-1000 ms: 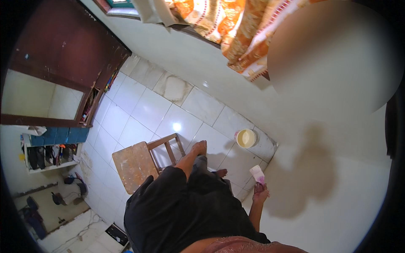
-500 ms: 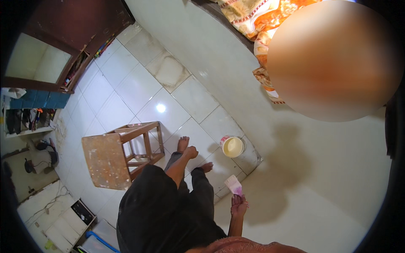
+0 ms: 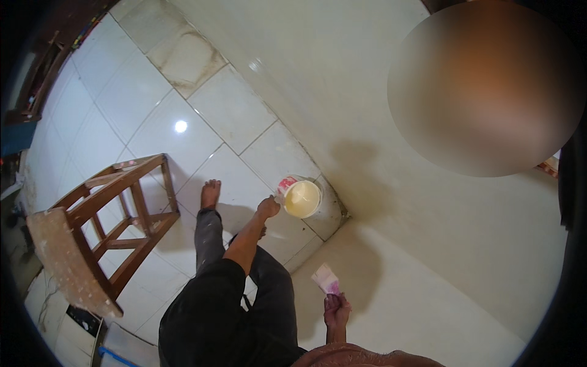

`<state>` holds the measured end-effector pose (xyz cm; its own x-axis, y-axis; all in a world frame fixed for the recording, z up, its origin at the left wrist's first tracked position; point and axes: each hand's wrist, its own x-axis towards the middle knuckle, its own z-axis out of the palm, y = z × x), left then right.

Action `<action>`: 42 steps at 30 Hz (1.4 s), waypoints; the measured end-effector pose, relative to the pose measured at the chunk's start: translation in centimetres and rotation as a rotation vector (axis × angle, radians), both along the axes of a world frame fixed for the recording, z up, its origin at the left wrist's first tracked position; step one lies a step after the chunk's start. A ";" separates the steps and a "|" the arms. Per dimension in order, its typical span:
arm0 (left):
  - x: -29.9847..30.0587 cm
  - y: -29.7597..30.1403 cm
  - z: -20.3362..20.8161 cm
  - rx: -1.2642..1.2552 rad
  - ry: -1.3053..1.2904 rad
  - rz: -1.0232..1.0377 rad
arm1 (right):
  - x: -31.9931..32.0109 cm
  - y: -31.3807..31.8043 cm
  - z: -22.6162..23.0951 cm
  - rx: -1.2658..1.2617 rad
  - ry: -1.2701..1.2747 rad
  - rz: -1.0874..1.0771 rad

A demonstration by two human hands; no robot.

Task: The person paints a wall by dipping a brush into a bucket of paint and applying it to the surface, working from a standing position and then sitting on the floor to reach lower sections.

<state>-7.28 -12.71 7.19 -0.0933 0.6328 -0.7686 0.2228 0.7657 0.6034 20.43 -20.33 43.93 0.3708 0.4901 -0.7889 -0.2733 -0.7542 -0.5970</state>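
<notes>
My right hand (image 3: 337, 311) grips a wide paintbrush (image 3: 325, 279) by its pinkish-purple end, with the pale bristles pointing up and away from me. Reaching forward, my left hand (image 3: 268, 207) is closed, its knuckles right beside the near left edge of a paint bucket (image 3: 303, 199). Whether it touches the bucket or holds a handle I cannot make out. Cream-coloured paint fills part of the bucket, and red marks show on its outer side. It stands on the tiled floor close to the corner of the walls.
A paint-spotted wooden stool (image 3: 116, 226) stands at my left. Pale walls (image 3: 287, 67) meet the white tiles (image 3: 195, 140) at the far right and beside my right arm. My bare foot (image 3: 210, 193) is on the tiles between stool and bucket. A blurred round patch covers the upper right.
My left hand has moved forward to the bucket's side. My view has shifted, so stool and bucket sit further left. The brush stays in my right hand.
</notes>
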 end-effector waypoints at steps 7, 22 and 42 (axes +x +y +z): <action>4.3 0.6 -5.7 0.112 -0.136 0.110 | 0.4 -0.1 -1.8 0.048 -0.039 0.086; 6.2 1.4 -7.4 0.194 0.000 0.364 | 1.4 0.4 -2.7 0.053 -0.033 0.053; 0.5 -4.9 2.9 0.232 0.021 0.557 | -1.9 1.0 -0.8 0.023 0.032 0.015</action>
